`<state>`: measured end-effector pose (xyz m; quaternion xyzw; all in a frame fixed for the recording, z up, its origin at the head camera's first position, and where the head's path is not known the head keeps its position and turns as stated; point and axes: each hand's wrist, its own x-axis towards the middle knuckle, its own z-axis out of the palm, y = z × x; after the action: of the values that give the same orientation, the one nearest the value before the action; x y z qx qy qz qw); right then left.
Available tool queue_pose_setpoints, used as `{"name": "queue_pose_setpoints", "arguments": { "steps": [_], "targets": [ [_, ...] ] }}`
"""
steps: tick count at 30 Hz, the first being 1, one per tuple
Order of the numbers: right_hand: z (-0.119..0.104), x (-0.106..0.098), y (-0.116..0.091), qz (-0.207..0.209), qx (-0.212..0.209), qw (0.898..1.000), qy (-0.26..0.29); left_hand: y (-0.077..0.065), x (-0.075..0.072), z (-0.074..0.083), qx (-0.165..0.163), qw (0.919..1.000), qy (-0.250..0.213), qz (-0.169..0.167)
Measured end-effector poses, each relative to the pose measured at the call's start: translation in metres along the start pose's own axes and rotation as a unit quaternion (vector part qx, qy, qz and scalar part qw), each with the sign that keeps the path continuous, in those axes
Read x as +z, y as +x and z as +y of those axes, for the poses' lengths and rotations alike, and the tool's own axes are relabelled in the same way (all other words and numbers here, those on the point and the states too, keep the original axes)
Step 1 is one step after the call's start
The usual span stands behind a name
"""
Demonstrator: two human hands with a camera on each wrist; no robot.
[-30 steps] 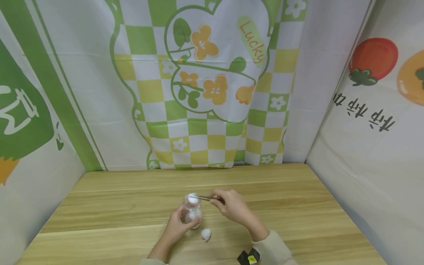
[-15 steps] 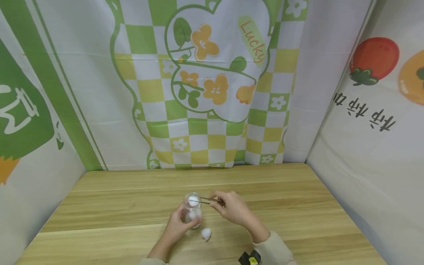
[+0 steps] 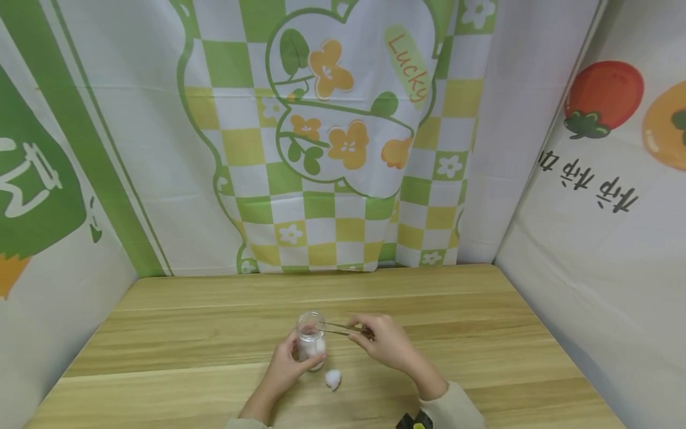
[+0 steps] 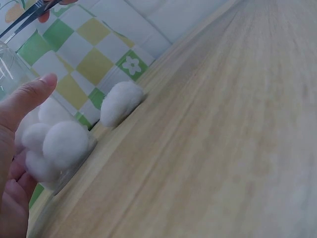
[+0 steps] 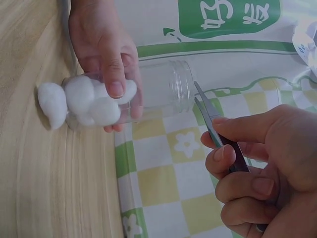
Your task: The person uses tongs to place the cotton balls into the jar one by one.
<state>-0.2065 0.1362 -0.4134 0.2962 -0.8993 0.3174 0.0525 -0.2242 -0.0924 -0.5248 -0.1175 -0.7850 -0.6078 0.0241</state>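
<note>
A clear glass jar [image 3: 311, 339] stands on the table, its mouth uncovered. Several white cotton balls [image 5: 94, 101] fill its lower part. My left hand [image 3: 286, 364] grips the jar round its side, thumb across the front. In my right hand [image 3: 387, 342] I hold metal tweezers [image 5: 210, 111] between thumb and fingers. Their two tips are spread, with nothing between them, right at the jar's rim [image 5: 185, 87]. One loose cotton ball [image 3: 333, 379] lies on the table beside the jar, near the left thumb.
The wooden table [image 3: 214, 322] reaches back to a green and yellow checked cloth [image 3: 321, 208]. White printed cloths hang at the left and right sides. A black and yellow piece [image 3: 415, 422] sits by the right sleeve [image 3: 452, 408] at the front edge.
The cotton ball at the tweezers' tips has been let go and dropped into the jar. The tweezers have spread and drawn back to the right. The left hand stays put.
</note>
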Motion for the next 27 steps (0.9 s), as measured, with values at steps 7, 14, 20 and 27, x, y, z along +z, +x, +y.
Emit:
{"name": "queue_pose_setpoints", "arguments": {
  "steps": [7, 14, 20, 27],
  "targets": [
    [-0.001, -0.003, -0.003, 0.0, 0.004, 1.0, -0.002, 0.0, 0.0, 0.003, -0.008, 1.0, -0.005, 0.002],
    [0.0, -0.004, -0.007, 0.003, -0.002, 1.0, 0.002, 0.0, 0.001, 0.003, -0.001, 1.0, -0.001, 0.005],
    [0.005, -0.002, -0.012, 0.011, -0.01, 1.0, -0.005, 0.0, 0.001, 0.002, 0.003, 1.0, -0.007, 0.005],
    [0.01, 0.0, -0.019, 0.0, 0.007, 1.0, -0.008, 0.001, 0.002, 0.001, -0.011, 0.9997, -0.014, 0.014]
  ]
}}
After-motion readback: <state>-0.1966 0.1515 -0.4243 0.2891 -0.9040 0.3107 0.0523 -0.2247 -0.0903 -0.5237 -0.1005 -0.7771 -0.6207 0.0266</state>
